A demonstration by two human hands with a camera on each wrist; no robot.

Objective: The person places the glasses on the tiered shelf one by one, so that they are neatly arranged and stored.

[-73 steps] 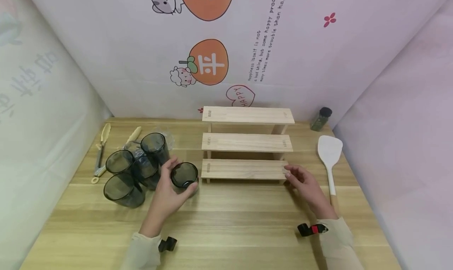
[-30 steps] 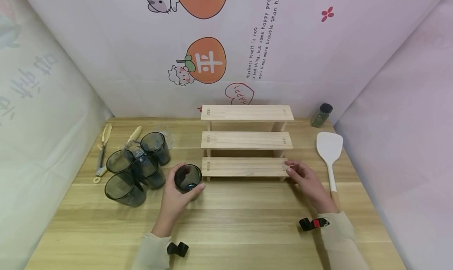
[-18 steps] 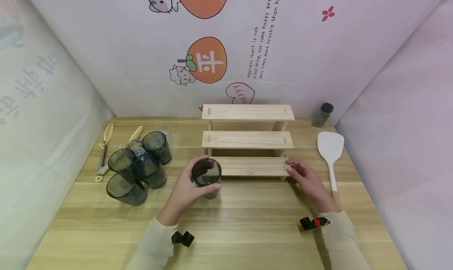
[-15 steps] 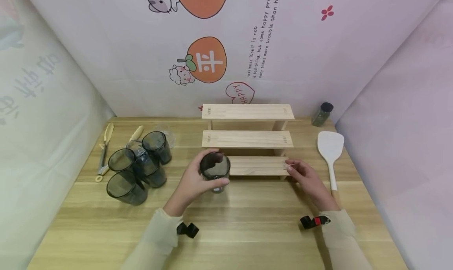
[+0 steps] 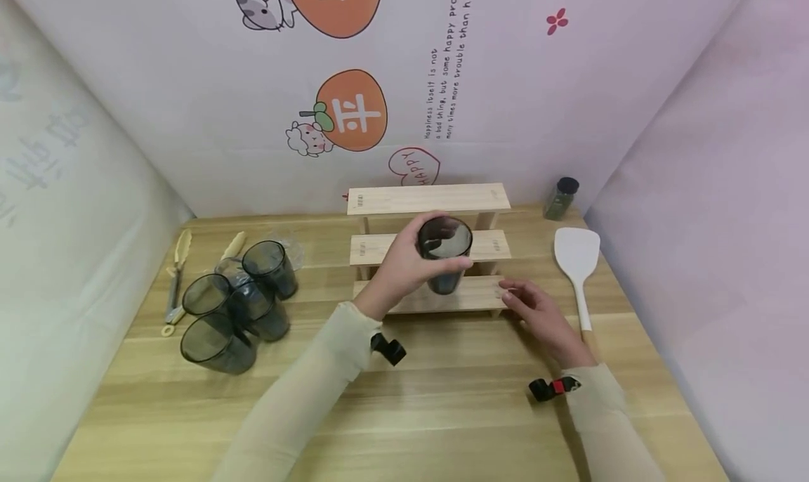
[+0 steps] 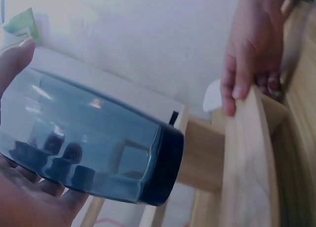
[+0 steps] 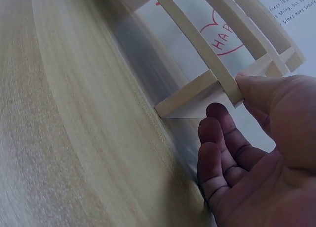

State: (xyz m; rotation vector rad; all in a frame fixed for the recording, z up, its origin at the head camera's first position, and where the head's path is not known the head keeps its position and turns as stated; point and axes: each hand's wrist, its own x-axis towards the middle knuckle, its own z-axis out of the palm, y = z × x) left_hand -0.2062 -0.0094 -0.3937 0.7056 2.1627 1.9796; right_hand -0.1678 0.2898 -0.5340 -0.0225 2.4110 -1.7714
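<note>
My left hand (image 5: 404, 264) grips a dark, see-through drinking glass (image 5: 446, 244), thumb on the near side and fingers round the far side. The glass is upright over the front of a three-step wooden shelf (image 5: 430, 199), overlapping its middle and lowest boards in the head view. In the left wrist view the thick base of the glass (image 6: 98, 138) points toward the shelf. My right hand (image 5: 540, 320) holds the right end of the lowest board. In the right wrist view its thumb presses the board's end (image 7: 231, 89), with the other fingers curled below.
Several more dark glasses (image 5: 218, 345) stand grouped at the left, with tongs (image 5: 173, 285) beside them and a clear item (image 5: 287, 249) behind. A white spatula (image 5: 576, 250) lies on the right. A dark-capped spice jar (image 5: 560, 199) stands at the back right corner.
My left hand has carried the glass from beside the group of glasses, rightward and up, to over the shelf. My right hand has stayed at the board's end.
</note>
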